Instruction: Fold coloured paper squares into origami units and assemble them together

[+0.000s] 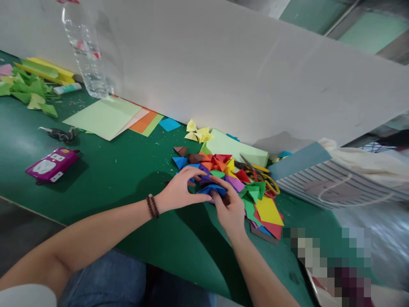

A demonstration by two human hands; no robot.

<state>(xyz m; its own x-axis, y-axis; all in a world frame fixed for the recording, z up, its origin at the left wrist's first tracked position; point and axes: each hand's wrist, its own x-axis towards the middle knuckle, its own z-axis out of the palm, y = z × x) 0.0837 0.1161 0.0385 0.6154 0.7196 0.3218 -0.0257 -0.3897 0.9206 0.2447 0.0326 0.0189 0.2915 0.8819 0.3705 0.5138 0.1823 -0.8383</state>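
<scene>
Right now both arms reach forward over the green surface, the left hand curled onto a heap of folded paper, the right hand pinching a blue folded piece at its near edge.

Pixelated patch lower right, bottle cut off above, blue paper partly hidden
</scene>
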